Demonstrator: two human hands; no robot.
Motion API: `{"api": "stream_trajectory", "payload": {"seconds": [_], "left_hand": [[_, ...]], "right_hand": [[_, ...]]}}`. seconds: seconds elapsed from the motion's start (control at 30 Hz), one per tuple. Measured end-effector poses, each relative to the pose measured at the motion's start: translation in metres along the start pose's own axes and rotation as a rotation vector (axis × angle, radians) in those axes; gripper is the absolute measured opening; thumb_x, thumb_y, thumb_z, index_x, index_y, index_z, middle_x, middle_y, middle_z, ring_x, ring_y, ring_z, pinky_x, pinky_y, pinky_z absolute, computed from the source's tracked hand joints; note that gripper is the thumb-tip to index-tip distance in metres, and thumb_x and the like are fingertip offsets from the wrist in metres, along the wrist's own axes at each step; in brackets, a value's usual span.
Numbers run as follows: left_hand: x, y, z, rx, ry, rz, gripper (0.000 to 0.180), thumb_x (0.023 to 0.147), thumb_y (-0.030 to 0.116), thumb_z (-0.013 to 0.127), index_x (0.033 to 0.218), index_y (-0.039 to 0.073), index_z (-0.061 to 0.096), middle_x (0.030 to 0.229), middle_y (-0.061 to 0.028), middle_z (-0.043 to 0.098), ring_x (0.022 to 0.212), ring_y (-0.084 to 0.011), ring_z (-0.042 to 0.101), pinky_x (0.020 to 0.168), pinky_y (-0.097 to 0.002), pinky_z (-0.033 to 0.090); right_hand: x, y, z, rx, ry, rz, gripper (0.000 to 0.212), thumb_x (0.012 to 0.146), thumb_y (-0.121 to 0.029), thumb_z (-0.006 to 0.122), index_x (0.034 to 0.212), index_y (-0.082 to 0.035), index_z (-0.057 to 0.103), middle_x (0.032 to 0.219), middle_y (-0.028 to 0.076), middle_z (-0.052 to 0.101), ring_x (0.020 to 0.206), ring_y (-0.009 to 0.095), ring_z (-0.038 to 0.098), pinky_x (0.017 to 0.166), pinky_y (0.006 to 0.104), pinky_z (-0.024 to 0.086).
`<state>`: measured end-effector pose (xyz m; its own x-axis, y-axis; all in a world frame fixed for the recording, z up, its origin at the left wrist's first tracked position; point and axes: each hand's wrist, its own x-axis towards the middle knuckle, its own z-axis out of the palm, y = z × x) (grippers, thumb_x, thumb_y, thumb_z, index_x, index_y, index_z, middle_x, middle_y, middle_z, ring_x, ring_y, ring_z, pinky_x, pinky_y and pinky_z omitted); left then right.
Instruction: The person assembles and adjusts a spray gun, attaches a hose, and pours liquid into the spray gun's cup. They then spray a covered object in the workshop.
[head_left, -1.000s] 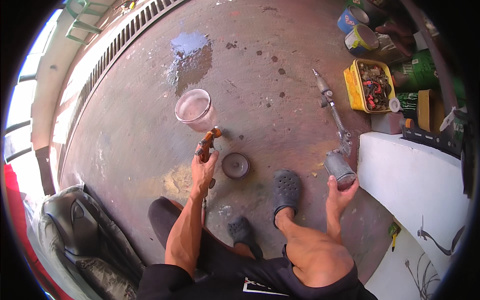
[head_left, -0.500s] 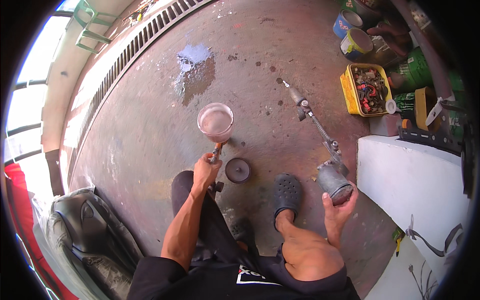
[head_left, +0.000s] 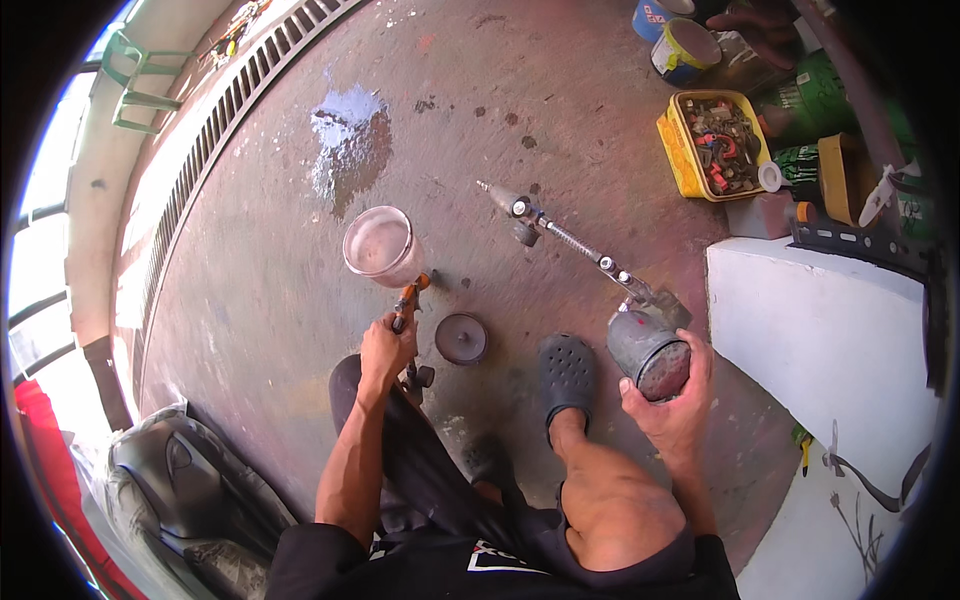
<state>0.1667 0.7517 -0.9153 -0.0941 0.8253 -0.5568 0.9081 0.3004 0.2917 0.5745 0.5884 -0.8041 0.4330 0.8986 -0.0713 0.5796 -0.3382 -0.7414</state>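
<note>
Gripping a spray gun [head_left: 409,297] by its handle, the left hand [head_left: 385,352] has its fingers closed around it, with the forearm in front of the bent knee. A pale, see-through cup [head_left: 407,263] sits at the far end of the gun, its wide mouth uncovered and facing the viewer; whether liquid remains inside cannot be told. The right hand [head_left: 676,405] is curled about the near end of a grey can [head_left: 636,342], thumb on one side and fingers along the other. The can lies on its side in the grasp, its round end toward the palm. From its far end a jointed metal rod [head_left: 572,237] reaches away over the floor [head_left: 480,120]; whether its tip touches the ground is unclear.

Between the two hands, a round dark lid [head_left: 462,338] with a central knob rests on the floor, apart from both. A yellow tub [head_left: 668,152] of small parts stands beyond the can, near a white block [head_left: 780,310].

The step in hand appears to be holding both tools at once, clear of each other. The next move would call for a steady cup on the left and a firm hold on the right, since the long rod probably weighs the can forward. Lifting the lid would require one hand free.
</note>
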Motion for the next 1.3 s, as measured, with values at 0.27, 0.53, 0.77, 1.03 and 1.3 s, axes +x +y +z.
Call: {"api": "stream_trajectory", "payload": {"seconds": [0.27, 0.53, 0.77, 1.03, 1.3], "left_hand": [[-0.040, 0.030, -0.013, 0.060, 0.162, 0.002, 0.072, 0.090, 0.041, 0.082, 0.140, -0.005, 0.060, 0.122, -0.0242, 0.072, 0.115, -0.0428, 0.069, 0.096, -0.0451, 0.055], [-0.073, 0.158, 0.000, 0.073, 0.157, 0.957, 0.085, 0.082, 0.030, 0.089, 0.153, 0.003, 0.051, 0.143, -0.0206, 0.062, 0.136, -0.0377, 0.054, 0.114, -0.0464, 0.045], [-0.006, 0.213, 0.050, -0.212, -0.609, 1.196, 0.077, 0.084, 0.019, 0.079, 0.155, 0.008, 0.054, 0.151, -0.0208, 0.061, 0.133, -0.0416, 0.061, 0.110, -0.0485, 0.051], [-0.049, 0.202, 0.073, -0.400, -0.373, 1.043, 0.079, 0.079, 0.007, 0.070, 0.156, 0.014, 0.054, 0.137, -0.0200, 0.070, 0.118, -0.0435, 0.068, 0.095, -0.0485, 0.059], [-0.065, 0.194, 0.045, -0.476, -0.375, 0.976, 0.073, 0.080, 0.002, 0.070, 0.151, 0.009, 0.059, 0.131, -0.0206, 0.073, 0.116, -0.0443, 0.070, 0.097, -0.0472, 0.058]], "right_hand": [[0.002, -0.013, 0.002, -0.020, 0.001, -0.084, 0.090, 0.063, -0.024, 0.094, 0.140, -0.001, 0.053, 0.118, 0.019, 0.058, 0.106, 0.037, 0.062, 0.092, 0.0488, 0.052], [0.004, -0.021, -0.011, -0.031, -0.077, -0.077, 0.090, 0.061, -0.024, 0.092, 0.140, -0.003, 0.054, 0.118, 0.018, 0.057, 0.104, 0.038, 0.062, 0.091, 0.0485, 0.053], [0.014, -0.030, -0.054, -0.123, -0.287, -0.220, 0.094, 0.054, -0.020, 0.091, 0.141, -0.008, 0.055, 0.120, 0.017, 0.058, 0.106, 0.039, 0.064, 0.087, 0.0486, 0.056], [0.041, -0.042, -0.052, -0.170, -0.009, -0.475, 0.088, 0.071, -0.039, 0.093, 0.142, -0.005, 0.056, 0.134, 0.015, 0.061, 0.117, 0.043, 0.067, 0.103, 0.0557, 0.054], [0.056, -0.045, -0.050, 0.045, -0.134, -0.638, 0.072, 0.079, -0.050, 0.085, 0.129, -0.003, 0.061, 0.123, 0.023, 0.069, 0.133, 0.048, 0.061, 0.120, 0.0646, 0.039]]}}
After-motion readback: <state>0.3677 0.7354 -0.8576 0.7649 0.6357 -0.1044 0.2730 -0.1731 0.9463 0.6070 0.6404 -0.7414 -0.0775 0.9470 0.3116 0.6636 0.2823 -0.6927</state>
